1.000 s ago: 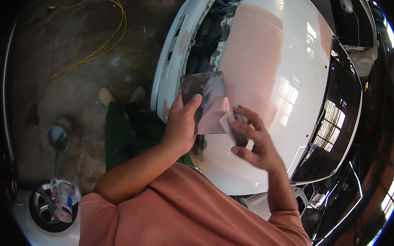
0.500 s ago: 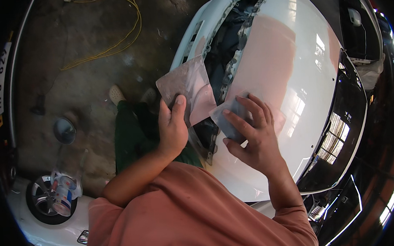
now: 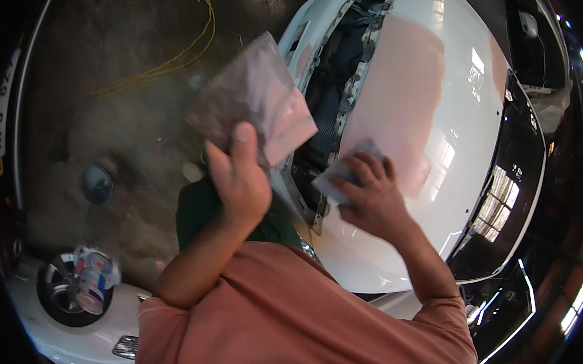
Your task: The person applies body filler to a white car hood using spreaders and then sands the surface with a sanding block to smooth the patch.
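Observation:
My left hand [image 3: 240, 178] grips a thin square see-through sheet [image 3: 251, 95] by its near edge, thumb on top. A pinkish smear, like body filler, covers the sheet's right part. It is held up above the floor, left of a white car's bonnet. Over the bonnet's near part, my right hand [image 3: 373, 194] has its fingers closed over a flat grey flexible piece [image 3: 344, 179]. Whether this is a spreader or abrasive sheet I cannot tell. The piece lies against the lower end of a broad pink filler patch [image 3: 398, 84] on the white bonnet [image 3: 463, 117].
Along the bonnet's front edge is an open gap [image 3: 323, 94] with bare metal brackets. A yellow cable [image 3: 207, 28] and a round grey dish [image 3: 98, 184] lie on the floor. A clear plastic tub [image 3: 93, 291] stands at lower left by a white car's wheel [image 3: 63, 286].
My left hand has lifted the sheet up and to the left, with some blur. My right hand has slid slightly left with the grey piece, toward the bonnet's front edge.

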Available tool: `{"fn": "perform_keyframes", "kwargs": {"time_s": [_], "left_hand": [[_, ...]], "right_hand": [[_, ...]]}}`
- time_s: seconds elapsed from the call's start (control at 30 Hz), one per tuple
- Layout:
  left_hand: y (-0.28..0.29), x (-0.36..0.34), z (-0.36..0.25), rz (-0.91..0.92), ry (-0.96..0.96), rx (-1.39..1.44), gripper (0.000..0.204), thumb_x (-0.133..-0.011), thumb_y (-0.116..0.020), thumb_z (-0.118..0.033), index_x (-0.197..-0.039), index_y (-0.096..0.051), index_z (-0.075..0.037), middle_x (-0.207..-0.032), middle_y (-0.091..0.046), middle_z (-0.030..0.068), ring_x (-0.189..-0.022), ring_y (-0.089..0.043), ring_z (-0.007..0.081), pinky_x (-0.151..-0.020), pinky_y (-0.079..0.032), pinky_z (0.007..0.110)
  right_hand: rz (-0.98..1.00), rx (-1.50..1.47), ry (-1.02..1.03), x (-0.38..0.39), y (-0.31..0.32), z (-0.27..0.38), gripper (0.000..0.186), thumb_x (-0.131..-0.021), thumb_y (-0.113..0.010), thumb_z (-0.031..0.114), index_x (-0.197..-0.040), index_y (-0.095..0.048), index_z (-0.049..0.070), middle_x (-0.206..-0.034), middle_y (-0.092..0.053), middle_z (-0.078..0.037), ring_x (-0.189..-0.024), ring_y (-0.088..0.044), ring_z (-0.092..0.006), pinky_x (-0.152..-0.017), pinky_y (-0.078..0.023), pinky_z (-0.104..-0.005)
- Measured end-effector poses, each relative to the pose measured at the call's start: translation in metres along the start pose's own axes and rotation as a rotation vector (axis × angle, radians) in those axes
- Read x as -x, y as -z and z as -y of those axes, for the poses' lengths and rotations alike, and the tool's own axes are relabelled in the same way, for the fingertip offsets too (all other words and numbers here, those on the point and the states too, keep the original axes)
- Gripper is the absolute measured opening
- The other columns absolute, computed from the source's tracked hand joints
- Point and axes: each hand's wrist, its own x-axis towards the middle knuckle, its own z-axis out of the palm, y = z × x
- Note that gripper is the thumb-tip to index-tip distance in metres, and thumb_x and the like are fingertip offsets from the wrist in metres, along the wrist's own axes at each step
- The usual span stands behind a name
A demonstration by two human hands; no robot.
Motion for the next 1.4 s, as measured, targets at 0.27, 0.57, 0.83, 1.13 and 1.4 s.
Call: {"fn": "perform_keyframes", "kwargs": {"time_s": [0.27, 0.57, 0.83, 1.13, 1.4], "left_hand": [[0.116, 0.012, 0.009, -0.231, 0.137, -0.268, 0.062, -0.106, -0.058, -0.03, -0.148, -0.038, 0.011, -0.146, -0.05, 0.0199, -0.131, -0.05, 0.0241, -0.11, -0.039, 0.034], [0.171, 0.047, 0.018, -0.398, 0.26, -0.295, 0.083, -0.101, -0.067, -0.037, -0.155, -0.026, 0.01, -0.153, -0.042, 0.0199, -0.138, -0.045, 0.0271, -0.115, -0.037, 0.036], [0.175, 0.059, 0.023, -0.459, 0.177, -0.324, 0.067, -0.105, -0.058, -0.031, -0.15, -0.035, 0.014, -0.15, -0.047, 0.0222, -0.135, -0.048, 0.0273, -0.114, -0.036, 0.036], [0.154, 0.059, 0.021, -0.286, 0.125, -0.308, 0.054, -0.108, -0.054, -0.025, -0.147, -0.041, 0.009, -0.144, -0.052, 0.0174, -0.13, -0.051, 0.0231, -0.112, -0.038, 0.035], [0.128, 0.064, 0.028, -0.216, 0.151, -0.357, 0.054, -0.108, -0.054, -0.026, -0.147, -0.041, 0.009, -0.143, -0.053, 0.0173, -0.129, -0.051, 0.0228, -0.111, -0.038, 0.035]], "right_hand": [[0.333, 0.376, 0.201, 0.009, -0.017, -0.065, 0.047, -0.071, -0.081, 0.025, -0.117, -0.074, 0.027, -0.142, -0.051, -0.005, -0.143, -0.038, -0.0303, -0.116, -0.029, -0.0698], [0.317, 0.478, 0.381, -0.028, -0.041, -0.073, 0.04, -0.074, -0.081, 0.029, -0.113, -0.075, 0.029, -0.137, -0.054, -0.003, -0.14, -0.04, -0.0275, -0.116, -0.031, -0.0688], [0.325, 0.431, 0.401, -0.031, -0.057, -0.084, 0.036, -0.076, -0.08, 0.03, -0.112, -0.077, 0.029, -0.14, -0.053, -0.003, -0.141, -0.04, -0.0283, -0.116, -0.03, -0.0693], [0.379, 0.427, 0.284, 0.023, -0.041, -0.101, 0.045, -0.073, -0.082, 0.028, -0.118, -0.074, 0.029, -0.139, -0.052, -0.003, -0.14, -0.04, -0.0298, -0.116, -0.029, -0.0678], [0.361, 0.382, 0.058, 0.144, -0.028, -0.165, 0.055, -0.07, -0.085, 0.026, -0.123, -0.071, 0.03, -0.145, -0.047, 0.0, -0.146, -0.033, -0.0291, -0.118, -0.027, -0.0699]]}}
